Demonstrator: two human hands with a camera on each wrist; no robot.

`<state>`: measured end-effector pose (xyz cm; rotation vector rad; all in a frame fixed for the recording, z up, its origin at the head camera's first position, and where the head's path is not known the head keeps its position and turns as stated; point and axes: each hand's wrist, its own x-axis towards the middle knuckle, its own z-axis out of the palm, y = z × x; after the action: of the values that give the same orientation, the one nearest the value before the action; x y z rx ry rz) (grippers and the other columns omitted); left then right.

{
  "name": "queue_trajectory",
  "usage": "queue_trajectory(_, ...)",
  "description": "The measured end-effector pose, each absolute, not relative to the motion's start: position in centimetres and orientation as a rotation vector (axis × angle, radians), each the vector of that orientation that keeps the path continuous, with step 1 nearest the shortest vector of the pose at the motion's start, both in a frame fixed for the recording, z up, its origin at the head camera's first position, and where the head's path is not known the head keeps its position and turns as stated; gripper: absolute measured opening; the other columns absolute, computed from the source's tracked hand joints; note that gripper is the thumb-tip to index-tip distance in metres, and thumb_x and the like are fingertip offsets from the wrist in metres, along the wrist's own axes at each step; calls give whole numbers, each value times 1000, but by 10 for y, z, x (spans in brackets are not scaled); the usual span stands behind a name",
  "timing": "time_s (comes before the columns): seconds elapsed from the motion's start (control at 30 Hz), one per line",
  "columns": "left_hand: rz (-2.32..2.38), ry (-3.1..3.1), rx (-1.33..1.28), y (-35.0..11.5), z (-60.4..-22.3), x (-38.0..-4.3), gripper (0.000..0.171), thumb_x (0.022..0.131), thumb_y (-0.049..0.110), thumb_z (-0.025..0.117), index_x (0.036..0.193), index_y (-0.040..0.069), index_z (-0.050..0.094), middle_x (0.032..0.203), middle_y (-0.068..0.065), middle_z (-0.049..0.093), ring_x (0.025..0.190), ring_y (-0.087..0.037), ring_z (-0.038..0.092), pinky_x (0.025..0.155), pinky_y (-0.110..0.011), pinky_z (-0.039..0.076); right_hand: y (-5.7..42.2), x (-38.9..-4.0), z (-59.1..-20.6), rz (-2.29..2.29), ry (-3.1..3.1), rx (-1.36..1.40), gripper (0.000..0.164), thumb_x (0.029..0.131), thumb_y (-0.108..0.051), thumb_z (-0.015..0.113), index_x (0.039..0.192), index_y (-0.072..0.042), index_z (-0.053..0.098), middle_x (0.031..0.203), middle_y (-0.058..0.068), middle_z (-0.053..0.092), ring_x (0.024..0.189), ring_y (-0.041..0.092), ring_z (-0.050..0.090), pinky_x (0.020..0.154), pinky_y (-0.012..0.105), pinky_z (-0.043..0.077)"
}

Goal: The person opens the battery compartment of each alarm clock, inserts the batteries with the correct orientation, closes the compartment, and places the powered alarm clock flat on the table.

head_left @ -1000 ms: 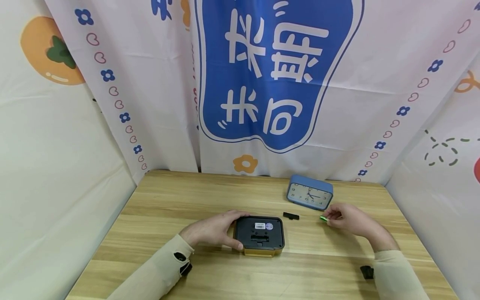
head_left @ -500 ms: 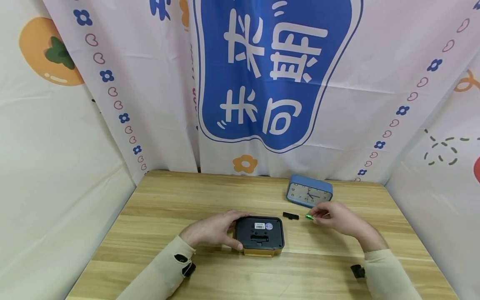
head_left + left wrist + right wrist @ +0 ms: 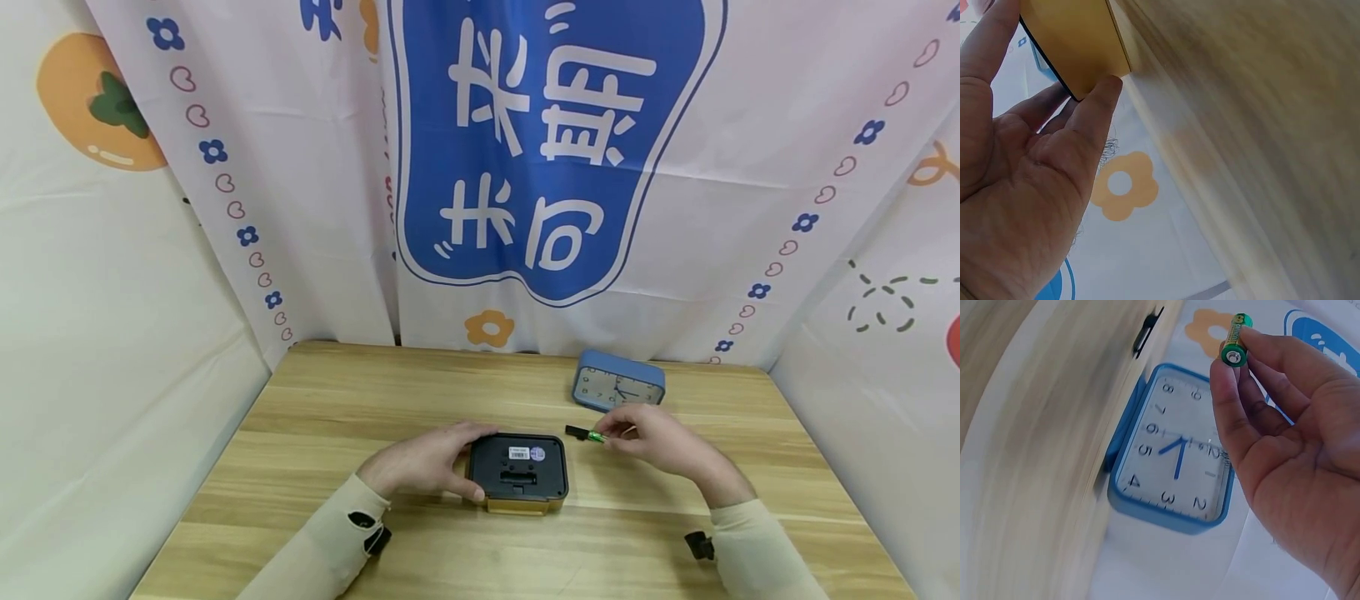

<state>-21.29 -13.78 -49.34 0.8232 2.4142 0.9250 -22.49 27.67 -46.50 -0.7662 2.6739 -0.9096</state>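
A yellow clock [image 3: 551, 477] lies face down on the table, its black back and bare battery compartment [image 3: 519, 477] turned up. My left hand [image 3: 423, 461] grips its left end, thumb at the near side and fingers at the far side; the left wrist view shows the clock's yellow side [image 3: 1075, 44] between them. Between thumb and fingertips, my right hand [image 3: 660, 442] pinches a green battery [image 3: 1235, 342]. In the head view that battery is over the right part of a small black battery cover [image 3: 576, 432] on the table.
A blue clock [image 3: 618, 385] stands at the back right, just behind my right hand, its face toward me. The wooden table [image 3: 360, 383] ends at a printed cloth backdrop [image 3: 330, 275], with cloth on both sides too.
My right hand has moved left with the battery, from in front of the blue clock's right end to the black battery cover. The left hand and yellow clock stay in place.
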Motion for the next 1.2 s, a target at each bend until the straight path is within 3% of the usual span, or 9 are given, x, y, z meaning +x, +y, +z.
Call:
queue_trajectory(0.2,915,2414,875,-141,-501,-217,105,96,56,97,180,18,48,182,-14,54,168,-38,53,139,-61,48,264,-224,-465,-932,2647,-793,15,108,-8,83,123,-9,87,118,1,86,105,4,74,93,27,70)
queue_trajectory(0.3,905,2423,801,-138,-494,-212,107,94,51,100,180,16,48,184,-14,52,171,-40,50,142,-65,44,258,-224,-465,-927,2643,-823,15,109,-8,82,123,-8,87,118,1,86,105,3,74,93,27,70)
queue_trajectory(0.53,783,2530,790,-132,-490,-208,111,92,49,101,180,9,46,185,-16,51,172,-40,50,144,-60,43,245,-222,-466,-914,2621,-861,16,108,-6,82,124,-9,86,119,-1,85,105,0,73,92,24,70)
queue_trajectory(1.2,764,2522,807,-131,-491,-209,107,94,51,99,179,10,48,181,-15,57,168,-37,56,141,-58,48,211,-215,-465,-832,2610,-905,16,110,-13,83,125,-18,89,119,-7,82,102,-3,70,86,23,65)
